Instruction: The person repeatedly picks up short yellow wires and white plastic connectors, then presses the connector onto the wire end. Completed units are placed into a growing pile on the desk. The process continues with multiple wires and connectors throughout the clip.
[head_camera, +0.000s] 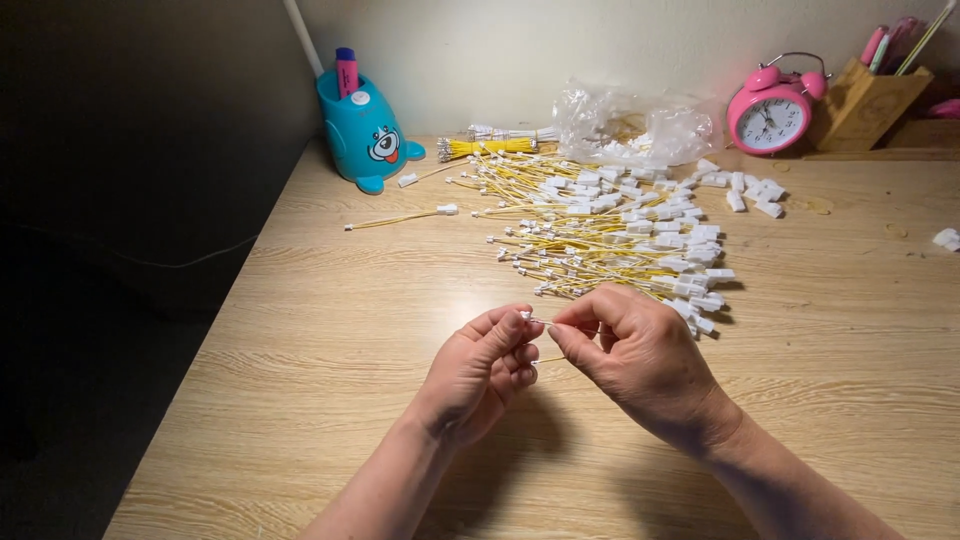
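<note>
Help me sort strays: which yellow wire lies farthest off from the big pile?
The single yellow wire left of the pile, in front of the blue pen holder. It lies alone on bare table; the rest overlap.

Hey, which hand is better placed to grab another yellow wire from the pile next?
Probably the right hand. It sits just in front of the pile of thin yellow wires with white plastic connectors, nearly touching its near edge. The left hand is farther away, and both pinch one thin wire.

Crumpled clear plastic bag (630, 125) against back wall.
</note>
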